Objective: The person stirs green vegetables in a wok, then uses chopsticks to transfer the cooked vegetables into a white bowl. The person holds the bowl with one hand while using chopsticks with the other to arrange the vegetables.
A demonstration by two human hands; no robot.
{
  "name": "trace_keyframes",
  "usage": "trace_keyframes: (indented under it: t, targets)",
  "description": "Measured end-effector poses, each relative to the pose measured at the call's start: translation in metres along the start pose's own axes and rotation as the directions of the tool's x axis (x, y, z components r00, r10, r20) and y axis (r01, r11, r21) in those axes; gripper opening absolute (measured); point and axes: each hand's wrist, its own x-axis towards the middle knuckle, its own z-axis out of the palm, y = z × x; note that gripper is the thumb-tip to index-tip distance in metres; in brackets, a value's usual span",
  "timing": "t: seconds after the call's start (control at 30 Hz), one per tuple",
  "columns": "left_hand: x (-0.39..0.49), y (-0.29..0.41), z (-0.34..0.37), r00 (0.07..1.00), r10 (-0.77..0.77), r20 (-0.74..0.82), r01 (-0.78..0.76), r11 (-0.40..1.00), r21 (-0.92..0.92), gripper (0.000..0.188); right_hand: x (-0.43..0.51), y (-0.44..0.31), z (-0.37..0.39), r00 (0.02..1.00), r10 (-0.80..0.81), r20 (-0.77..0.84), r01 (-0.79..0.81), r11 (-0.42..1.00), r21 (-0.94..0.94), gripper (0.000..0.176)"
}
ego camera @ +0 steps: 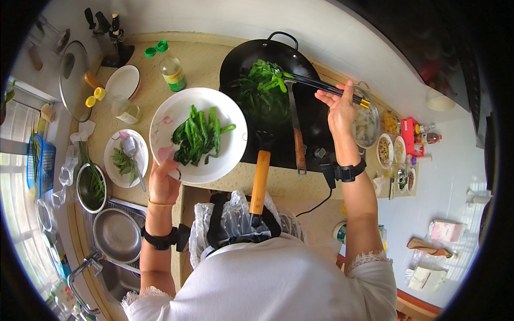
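Note:
My left hand (165, 180) grips the lower left rim of a white plate (231, 160) with pink flower prints. Cooked leafy greens (202, 134) with green stalks lie on it. In my right hand (341, 106) is a pair of black chopsticks (321, 85) with gold ends. Their tips are on a clump of greens (268, 76) in a black wok (237, 60) on the stove. More greens (261, 102) lie lower in the wok, looking dark and hazy. A spatula with a wooden handle (298, 148) leans in the wok. The wok's own wooden handle (260, 180) points towards me.
Left of the plate stand a green-capped bottle (173, 72), a yellow-capped bottle (126, 110) and a small plate (138, 140) with leaves and a spoon. A metal pan (117, 234) sits by the sink. Right of the wok are a lidded pot (365, 120) and bowls of chopped food (385, 150).

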Motion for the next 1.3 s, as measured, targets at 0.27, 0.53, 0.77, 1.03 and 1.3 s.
trace_keyframes:
  t: [0.27,0.53,0.77,1.03,1.3]
  targets:
    - [0.001,-0.004,0.005,0.997,-0.051,-0.065,0.052,0.999,0.012,0.056,-0.025,0.007,0.005,0.839,0.035,0.543,0.289,0.817,-0.500,0.016]
    - [-0.009,-0.001,0.004,0.997,-0.039,-0.066,0.045,0.995,0.088,0.052,-0.016,0.009,-0.005,0.913,0.095,0.396,0.060,0.930,-0.361,0.019]
    - [-0.008,0.000,0.010,0.998,-0.047,-0.052,0.049,0.998,0.038,0.057,0.006,0.049,0.008,0.962,0.087,0.260,-0.023,0.970,-0.242,0.030]
    - [0.004,-0.006,0.012,0.998,-0.041,-0.037,0.042,0.999,0.002,0.056,-0.021,0.016,0.006,0.972,-0.142,0.187,0.165,0.980,-0.112,0.031]
    - [0.021,-0.011,0.024,0.994,-0.106,-0.022,0.107,0.994,0.031,0.055,-0.051,-0.067,0.019,0.872,-0.408,0.270,0.416,0.909,0.029,0.027]
